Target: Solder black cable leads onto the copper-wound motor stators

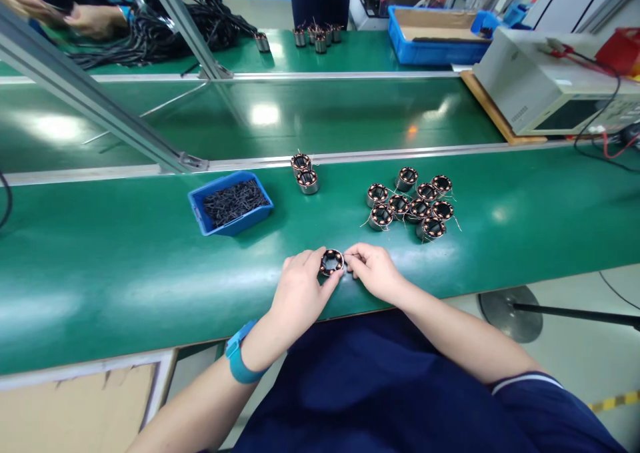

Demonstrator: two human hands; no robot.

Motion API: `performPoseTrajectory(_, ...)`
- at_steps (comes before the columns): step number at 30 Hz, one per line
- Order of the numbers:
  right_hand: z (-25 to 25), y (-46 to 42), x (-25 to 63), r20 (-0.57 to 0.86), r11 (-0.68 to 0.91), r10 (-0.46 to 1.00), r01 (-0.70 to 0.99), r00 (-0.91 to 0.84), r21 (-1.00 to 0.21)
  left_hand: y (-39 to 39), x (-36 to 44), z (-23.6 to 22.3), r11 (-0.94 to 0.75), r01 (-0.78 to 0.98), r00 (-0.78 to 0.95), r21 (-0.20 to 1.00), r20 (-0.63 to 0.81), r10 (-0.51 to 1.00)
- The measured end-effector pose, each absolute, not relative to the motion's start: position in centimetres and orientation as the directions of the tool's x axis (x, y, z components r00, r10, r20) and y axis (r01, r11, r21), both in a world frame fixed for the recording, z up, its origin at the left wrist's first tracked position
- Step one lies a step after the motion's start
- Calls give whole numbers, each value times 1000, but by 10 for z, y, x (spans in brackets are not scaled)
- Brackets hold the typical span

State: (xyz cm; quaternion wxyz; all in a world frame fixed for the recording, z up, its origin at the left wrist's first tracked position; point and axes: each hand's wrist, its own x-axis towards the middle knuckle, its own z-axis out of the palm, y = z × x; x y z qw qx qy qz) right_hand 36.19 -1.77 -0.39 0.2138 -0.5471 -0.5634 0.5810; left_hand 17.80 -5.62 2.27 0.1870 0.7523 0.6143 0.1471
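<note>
My left hand (303,281), with a teal band at the wrist, is closed around a motor stator (331,262) near the front edge of the green bench. Copper windings ring the stator's open top. At the stator's right side, the fingertips of my right hand (374,271) are pinched together. A small dark piece seems to be between them, too small to name. Two more stators (307,181) stand beyond my hands, and a group of several stators (419,208) with loose wire ends stands to the right. A blue bin (231,203) of short black pieces sits at the left.
A metal frame post (115,116) slants across the left. Behind a metal rail (350,154) runs a second green surface. An oscilloscope-like instrument (555,86) stands at the back right, near a blue tray (425,51). Another person's hands (95,21) are by black cables (165,33) at the far left.
</note>
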Motion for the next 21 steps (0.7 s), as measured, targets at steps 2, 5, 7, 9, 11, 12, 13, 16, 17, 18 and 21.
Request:
performPoseTrajectory(2, -3, -15, 367, -349, -228, 897, 394, -270, -890, -56, 178, 24, -156, 861, 194, 484, -28, 981)
performPoseTrajectory(5, 0, -12, 376, -423, -341, 881, 336, -213, -878, -55, 176, 25, -131, 854, 182, 504, -54, 982)
performPoseTrajectory(7, 1, -11, 380, -496, -440, 838, 254, -227, -861, -54, 174, 26, -119, 847, 181, 519, -69, 981)
performPoseTrajectory(9, 1, -11, 381, -481, -434, 845, 224, -235, -872, -53, 173, 27, -113, 837, 183, 535, -80, 980)
performPoseTrajectory(11, 1, -12, 379, -400, -338, 890, 272, -221, -901, -52, 172, 27, -115, 830, 192, 546, -86, 978)
performPoseTrajectory(12, 1, -11, 377, -361, -285, 907, 314, -218, -906, -52, 171, 27, -117, 827, 196, 550, -88, 977)
performPoseTrajectory(13, 1, -11, 375, -340, -248, 913, 354, -227, -902, -52, 171, 26, -119, 824, 199, 554, -88, 976)
performPoseTrajectory(16, 3, -8, 369, -380, -231, 873, 427, -305, -874, -54, 170, 25, -115, 820, 194, 560, -83, 978)
performPoseTrajectory(17, 4, -6, 367, -403, -237, 853, 440, -333, -866, -54, 170, 25, -114, 822, 190, 558, -81, 978)
performPoseTrajectory(18, 5, -5, 365, -419, -239, 837, 454, -352, -858, -55, 170, 24, -113, 824, 188, 555, -80, 979)
performPoseTrajectory(21, 8, -3, 360, -435, -235, 826, 484, -357, -843, -56, 170, 23, -116, 831, 190, 544, -81, 979)
